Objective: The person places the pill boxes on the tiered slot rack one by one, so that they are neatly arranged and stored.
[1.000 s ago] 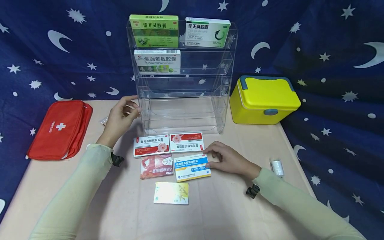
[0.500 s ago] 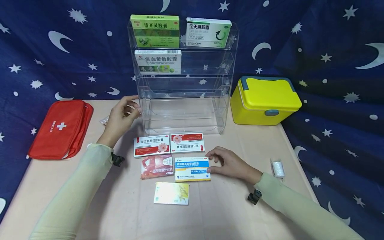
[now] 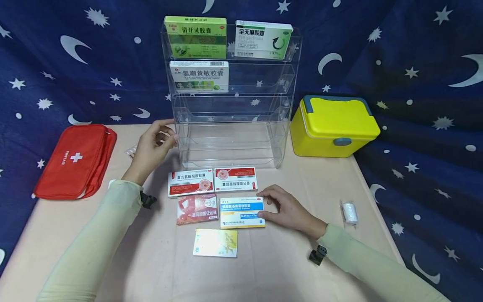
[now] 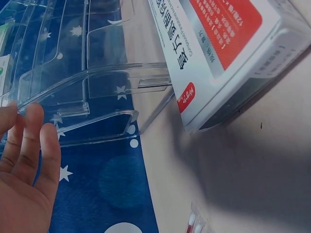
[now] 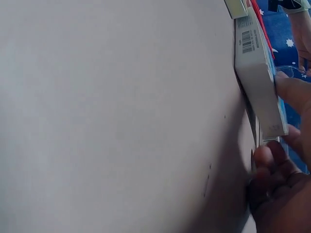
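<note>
And there it is, the blue and white box [image 3: 242, 213] has swung straight: a second ago it lay askew, and now it sits nearly square, just beside the pink box [image 3: 197, 209] and near the yellow and white box [image 3: 215, 243] below. For the work in hand, that looks like a small adjustment rather than a carry, since the box remains among the loose boxes in front of the clear rack [image 3: 232, 162]. Whether its held end is off the tablecloth [image 3: 286, 268], I cannot tell. The right hand [image 3: 289, 210] has it by the right-hand end, thumb on the printed face, fingertips round the far corner; the right wrist view shows that same end caught between them, some fingers curled loosely beneath. That forearm slants in from the lower right, the sleeve [image 3: 371, 262] angled up toward the middle. Over on the other side, the left hand [image 3: 149, 149] hasn't budged: thumb and fingers pinch the rack's side edge low down, index finger reaching behind, arm stretched up from the lower left. Just beyond the held box lies a red-and-white box [image 3: 235, 179], well within reach and touched by neither hand.
</note>
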`<state>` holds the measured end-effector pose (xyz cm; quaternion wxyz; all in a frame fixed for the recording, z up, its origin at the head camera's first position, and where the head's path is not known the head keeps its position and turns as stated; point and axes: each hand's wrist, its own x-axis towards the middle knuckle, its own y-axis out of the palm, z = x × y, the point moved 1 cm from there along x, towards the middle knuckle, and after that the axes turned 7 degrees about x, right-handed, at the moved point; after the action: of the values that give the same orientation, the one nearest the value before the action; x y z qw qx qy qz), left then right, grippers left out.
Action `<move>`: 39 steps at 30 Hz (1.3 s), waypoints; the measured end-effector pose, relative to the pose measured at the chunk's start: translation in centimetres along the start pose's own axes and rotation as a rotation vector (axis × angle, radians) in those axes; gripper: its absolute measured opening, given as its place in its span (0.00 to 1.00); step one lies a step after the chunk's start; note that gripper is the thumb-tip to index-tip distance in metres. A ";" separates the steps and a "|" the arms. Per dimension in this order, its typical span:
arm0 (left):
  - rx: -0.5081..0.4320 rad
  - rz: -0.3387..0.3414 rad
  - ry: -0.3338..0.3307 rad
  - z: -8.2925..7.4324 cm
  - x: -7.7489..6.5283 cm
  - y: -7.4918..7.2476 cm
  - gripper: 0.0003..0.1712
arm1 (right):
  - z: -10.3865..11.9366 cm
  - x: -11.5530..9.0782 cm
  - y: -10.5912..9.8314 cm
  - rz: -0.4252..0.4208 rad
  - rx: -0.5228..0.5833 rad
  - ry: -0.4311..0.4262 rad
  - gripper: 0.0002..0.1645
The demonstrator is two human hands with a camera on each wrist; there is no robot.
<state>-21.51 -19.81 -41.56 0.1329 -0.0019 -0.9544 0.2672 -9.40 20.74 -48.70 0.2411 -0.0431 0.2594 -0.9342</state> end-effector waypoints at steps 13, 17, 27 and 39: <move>0.007 0.004 0.000 -0.2 0.0 0.0 0.26 | 0.1 0.6 -0.1 -0.137 0.245 -0.099 0.25; 0.021 0.005 -0.004 -0.1 0.0 0.0 0.26 | 0.1 0.5 -0.2 -0.175 0.234 -0.141 0.25; 0.029 0.002 0.001 0.1 -0.1 -0.2 0.26 | 0.4 0.6 -0.5 -0.176 0.254 -0.250 0.25; 0.022 0.014 -0.021 0.1 -0.1 -0.1 0.26 | 7.8 7.6 -10.7 -0.420 0.184 -0.575 0.23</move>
<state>-21.44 -19.93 -41.59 0.1211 -0.0045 -0.9527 0.2786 -19.01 21.52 -36.88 0.1102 -0.3343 0.0813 -0.9325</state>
